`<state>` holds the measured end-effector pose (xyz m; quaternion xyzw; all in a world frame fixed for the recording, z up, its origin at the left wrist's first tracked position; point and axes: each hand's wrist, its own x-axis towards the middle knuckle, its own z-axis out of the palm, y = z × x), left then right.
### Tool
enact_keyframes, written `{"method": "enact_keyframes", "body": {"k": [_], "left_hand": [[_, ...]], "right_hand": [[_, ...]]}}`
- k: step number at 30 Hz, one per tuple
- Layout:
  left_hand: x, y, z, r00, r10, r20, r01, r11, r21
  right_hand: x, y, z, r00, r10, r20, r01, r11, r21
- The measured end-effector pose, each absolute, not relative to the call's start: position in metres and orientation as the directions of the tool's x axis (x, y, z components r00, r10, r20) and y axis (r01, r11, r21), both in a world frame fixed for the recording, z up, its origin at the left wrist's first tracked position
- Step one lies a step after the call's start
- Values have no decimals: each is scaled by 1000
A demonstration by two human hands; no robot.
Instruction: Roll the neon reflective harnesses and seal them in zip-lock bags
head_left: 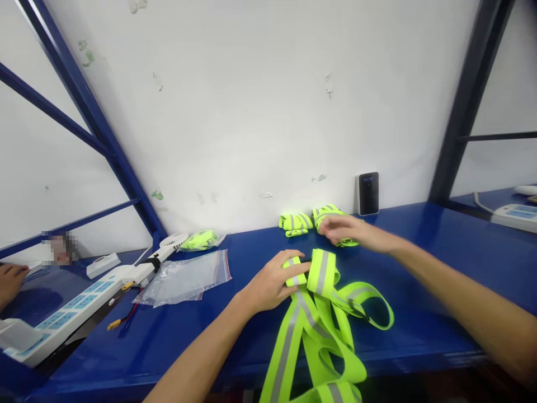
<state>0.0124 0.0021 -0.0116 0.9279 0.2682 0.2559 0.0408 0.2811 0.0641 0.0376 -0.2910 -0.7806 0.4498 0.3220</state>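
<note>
My left hand [274,281] is closed around one end of a neon-yellow reflective strap [286,341] with grey stripes. The rest of it lies loosely looped over the blue table and hangs past the front edge, with a dark buckle or slider showing along it. My right hand [342,229] is further back, fingers stretched out, over a rolled reflective strap [327,210] by the wall. Whether the fingers touch that roll is hard to tell. Beside it, on the left, sits another folded reflective strap [296,222].
On the left lie clear zip bags [188,280], a bagged yellow bundle [200,240], a white fan [174,240], and a power strip [75,308] with wires. A black-and-white device [368,193] leans against the wall. Another person's hand [12,282] shows at far left.
</note>
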Motion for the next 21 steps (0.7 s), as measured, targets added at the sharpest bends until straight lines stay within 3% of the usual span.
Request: {"method": "enact_keyframes", "body": {"k": [4, 6, 9, 15, 21], "left_hand": [[8, 5, -12, 746, 522, 413, 503, -849, 162], [8, 5, -13, 737, 535, 413, 510, -841, 178], [8, 6, -14, 718, 550, 427, 508, -833, 219], [10, 5, -14, 686, 562, 462, 446, -827, 343], [7, 8, -16, 674, 597, 436, 475, -802, 363]], "right_hand": [[332, 30, 48, -781, 611, -129, 482, 459, -746], [346, 9, 36, -769, 617, -167, 532, 473, -702], [347, -12, 12, -735, 660, -153, 575, 488, -657], [324, -10, 3, -654, 755, 52, 574, 540, -615], [319, -11, 13, -793, 610, 12, 501, 662, -558]]}}
